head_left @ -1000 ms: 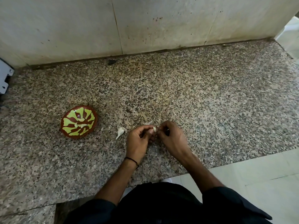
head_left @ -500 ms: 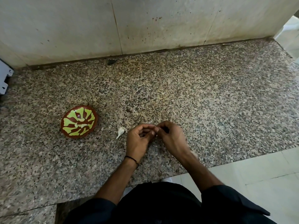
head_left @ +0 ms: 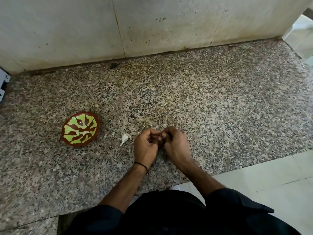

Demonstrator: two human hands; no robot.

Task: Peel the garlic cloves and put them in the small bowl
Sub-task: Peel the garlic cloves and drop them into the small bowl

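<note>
I see both hands low over the near middle of the counter (head_left: 211, 102), knuckles up and drawn together. The left hand (head_left: 146, 147) has its fingers curled in tight, thumb meeting fingertips, and the right hand (head_left: 177, 145) is curled the same way, its fingertips touching those of the left. Where the tips meet, whatever is pinched is hidden from me, so I cannot tell whether either hand holds a clove. A thin dark band (head_left: 141, 165) circles the left wrist, and both forearms run back to dark sleeves (head_left: 237, 206) at the near edge. The bowl (head_left: 63, 133), red-brown with green patches, sits on the counter well left of the hands, tilted a little toward me; a few pale pieces (head_left: 84, 133) lie in its middle, too small for me to name surely. One clove (head_left: 125, 138), white with a thin tail, lies on the counter between bowl and left hand, nearer the hand, touching neither. A dark speck (head_left: 113, 65) sits far back by the stained wall (head_left: 160, 22). Pale floor tiles (head_left: 274, 180) show near right, and a white object (head_left: 3, 85) pokes in at the far left edge.
</note>
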